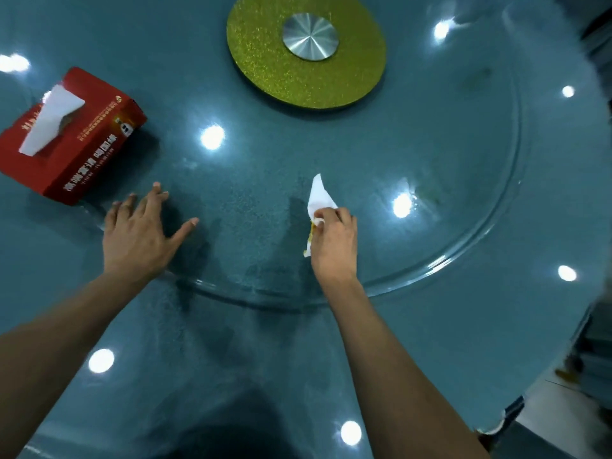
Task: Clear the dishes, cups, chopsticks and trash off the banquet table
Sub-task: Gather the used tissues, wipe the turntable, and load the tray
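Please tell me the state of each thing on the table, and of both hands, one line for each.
Red tissue box: open on top, one white tissue sticking out.
Crumpled tissue: stained yellow, pinched by the right hand.
Right hand: fingers curled on the tissue.
Left hand: fingers spread, flat on the glass turntable.
Gold disc: bare, steel hub in its centre.

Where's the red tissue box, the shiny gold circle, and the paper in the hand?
Red tissue box (99,154): head view, its top face.
Gold circle (265,67): head view, glittery surface.
Paper (319,193): head view, white upper corner.
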{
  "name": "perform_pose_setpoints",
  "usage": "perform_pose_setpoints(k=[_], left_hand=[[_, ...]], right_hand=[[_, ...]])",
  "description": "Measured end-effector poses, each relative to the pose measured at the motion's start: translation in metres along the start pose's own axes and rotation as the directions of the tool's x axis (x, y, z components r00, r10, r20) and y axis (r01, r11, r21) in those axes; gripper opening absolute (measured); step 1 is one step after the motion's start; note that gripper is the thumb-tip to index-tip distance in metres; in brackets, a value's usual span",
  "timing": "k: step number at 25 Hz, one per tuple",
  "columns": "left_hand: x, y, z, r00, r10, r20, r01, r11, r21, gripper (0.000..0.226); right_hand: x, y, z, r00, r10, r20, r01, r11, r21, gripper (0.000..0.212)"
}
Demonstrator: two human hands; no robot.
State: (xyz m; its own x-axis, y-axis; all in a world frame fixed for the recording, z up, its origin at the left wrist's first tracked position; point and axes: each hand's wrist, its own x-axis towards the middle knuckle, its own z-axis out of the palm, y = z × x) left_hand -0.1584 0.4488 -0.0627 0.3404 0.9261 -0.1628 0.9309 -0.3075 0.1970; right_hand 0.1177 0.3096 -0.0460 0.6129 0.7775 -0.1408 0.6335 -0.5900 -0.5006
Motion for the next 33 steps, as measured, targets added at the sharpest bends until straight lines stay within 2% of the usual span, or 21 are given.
perform_pose_setpoints(k=[4, 7, 11, 15, 18, 21, 29, 33], left_hand=[[0.021, -0.006, -0.003, 0.996, -0.084, 0.005, 0.084, 0.993, 0.081, 0.089], [0.022, 0.006, -0.002, 0.995, -0.093, -0.028, 0.094, 0.995, 0.043, 0.077], [-0.009, 0.047, 0.008, 0.990, 0.139, -0.027, -0.140, 0.990, -0.005, 0.064], [-0.053, 0.099, 0.019, 0.920, 0.389, 0.047, -0.388, 0.921, -0.042, 0.066], [-0.073, 0.122, 0.027, 0.877, 0.471, 0.094, -0.471, 0.882, -0.026, 0.062], [-0.080, 0.124, 0.031, 0.880, 0.465, 0.099, -0.465, 0.885, -0.018, 0.057], [-0.079, 0.093, 0.032, 0.934, 0.348, 0.087, -0.353, 0.933, 0.063, 0.076], [-0.075, 0.079, 0.033, 0.955, 0.290, 0.064, -0.293, 0.955, 0.046, 0.084]], right_hand=[[-0.015, 0.015, -0.012, 0.998, -0.034, -0.048, 0.033, 0.999, -0.020, 0.027], [-0.023, 0.023, -0.015, 0.995, -0.083, -0.056, 0.081, 0.996, -0.042, 0.027], [-0.034, 0.033, -0.014, 0.982, -0.161, -0.103, 0.156, 0.987, -0.049, 0.030], [-0.042, 0.046, -0.015, 0.951, -0.249, -0.182, 0.235, 0.968, -0.092, 0.036], [-0.049, 0.050, -0.012, 0.926, -0.328, -0.189, 0.307, 0.943, -0.131, 0.041], [-0.056, 0.051, -0.008, 0.916, -0.353, -0.188, 0.335, 0.934, -0.121, 0.041], [-0.063, 0.031, 0.016, 0.893, -0.441, -0.091, 0.433, 0.896, -0.097, 0.037], [-0.060, 0.013, 0.027, 0.882, -0.470, -0.029, 0.466, 0.880, -0.092, 0.038]])
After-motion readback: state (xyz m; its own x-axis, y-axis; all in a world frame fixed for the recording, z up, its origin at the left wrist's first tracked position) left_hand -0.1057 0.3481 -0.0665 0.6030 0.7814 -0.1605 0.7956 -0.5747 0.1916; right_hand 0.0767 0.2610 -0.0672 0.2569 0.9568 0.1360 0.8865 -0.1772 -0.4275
